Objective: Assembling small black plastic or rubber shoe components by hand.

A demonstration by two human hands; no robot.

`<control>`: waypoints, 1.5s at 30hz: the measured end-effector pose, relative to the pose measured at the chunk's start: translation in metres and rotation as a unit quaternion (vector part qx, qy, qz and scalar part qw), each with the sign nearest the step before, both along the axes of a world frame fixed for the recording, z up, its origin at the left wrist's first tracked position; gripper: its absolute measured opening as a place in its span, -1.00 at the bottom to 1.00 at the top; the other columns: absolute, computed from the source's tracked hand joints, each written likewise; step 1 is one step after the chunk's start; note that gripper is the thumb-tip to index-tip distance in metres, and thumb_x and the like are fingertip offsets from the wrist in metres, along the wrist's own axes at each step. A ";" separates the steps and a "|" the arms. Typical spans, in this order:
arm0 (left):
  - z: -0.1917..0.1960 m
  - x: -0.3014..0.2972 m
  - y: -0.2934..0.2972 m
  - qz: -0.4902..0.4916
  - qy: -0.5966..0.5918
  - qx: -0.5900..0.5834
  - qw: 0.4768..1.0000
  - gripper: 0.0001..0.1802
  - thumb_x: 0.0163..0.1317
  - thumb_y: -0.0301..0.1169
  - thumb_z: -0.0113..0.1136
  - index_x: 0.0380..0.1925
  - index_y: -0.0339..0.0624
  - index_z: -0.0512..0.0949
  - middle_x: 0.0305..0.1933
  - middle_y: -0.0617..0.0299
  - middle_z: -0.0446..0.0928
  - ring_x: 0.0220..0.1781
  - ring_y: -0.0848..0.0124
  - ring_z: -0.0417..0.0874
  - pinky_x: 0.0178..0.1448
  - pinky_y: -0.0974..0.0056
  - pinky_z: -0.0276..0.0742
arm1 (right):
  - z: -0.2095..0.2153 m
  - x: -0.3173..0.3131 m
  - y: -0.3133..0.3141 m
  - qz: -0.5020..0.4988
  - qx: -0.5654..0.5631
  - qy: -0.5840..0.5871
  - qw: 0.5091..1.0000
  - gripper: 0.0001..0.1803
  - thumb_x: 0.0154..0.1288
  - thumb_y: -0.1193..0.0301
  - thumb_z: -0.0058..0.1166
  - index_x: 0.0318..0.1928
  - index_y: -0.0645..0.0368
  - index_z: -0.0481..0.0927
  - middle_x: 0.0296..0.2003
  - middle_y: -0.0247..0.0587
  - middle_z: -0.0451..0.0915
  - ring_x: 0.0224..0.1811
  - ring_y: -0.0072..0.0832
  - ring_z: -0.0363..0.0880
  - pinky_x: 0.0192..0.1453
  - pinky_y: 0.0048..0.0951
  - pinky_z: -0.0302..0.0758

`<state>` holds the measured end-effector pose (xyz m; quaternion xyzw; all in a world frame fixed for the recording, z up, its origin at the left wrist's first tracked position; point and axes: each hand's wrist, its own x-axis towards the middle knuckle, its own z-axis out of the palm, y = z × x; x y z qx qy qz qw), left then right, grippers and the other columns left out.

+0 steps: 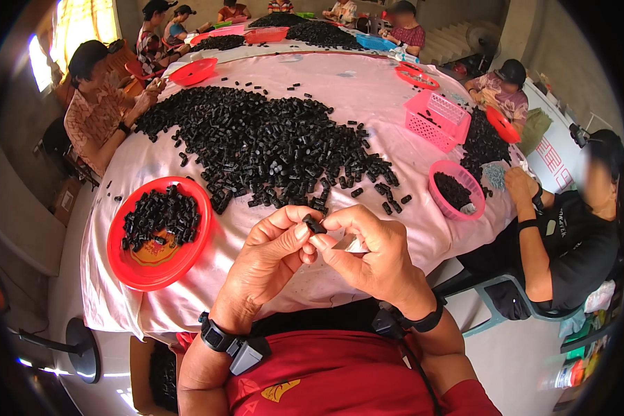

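Pink cloth (pixel 367 90) lies below left fingers (pixel 290 243) and right fingers (pixel 357 220) pinching a partly hidden black piece (pixel 315 224).

On the bench (pixel 367 90), a heap of parts (pixel 249 139) lies central, a loaded plate (pixel 145 283) near-left, a bowl (pixel 469 175) near the right edge.

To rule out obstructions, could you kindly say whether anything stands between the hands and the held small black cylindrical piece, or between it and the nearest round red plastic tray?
Nothing visible separates the left hand or right hand from the piece: both touch it. In this view, only the left hand lies between it and the tray.
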<state>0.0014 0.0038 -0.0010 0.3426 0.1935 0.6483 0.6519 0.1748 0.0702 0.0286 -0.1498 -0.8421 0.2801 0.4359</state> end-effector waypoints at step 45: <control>0.005 0.002 -0.004 -0.032 0.044 -0.001 0.998 -0.78 0.41 -0.36 0.11 -0.03 -0.21 0.51 -0.25 0.36 0.57 -0.32 0.63 0.51 -0.18 0.49 0.46 | -0.002 0.001 0.006 -0.101 0.103 -0.126 0.981 -0.43 0.02 -0.11 0.36 -0.49 0.18 0.53 -0.66 -0.17 0.55 -0.63 -0.30 0.61 -0.55 -0.36 0.48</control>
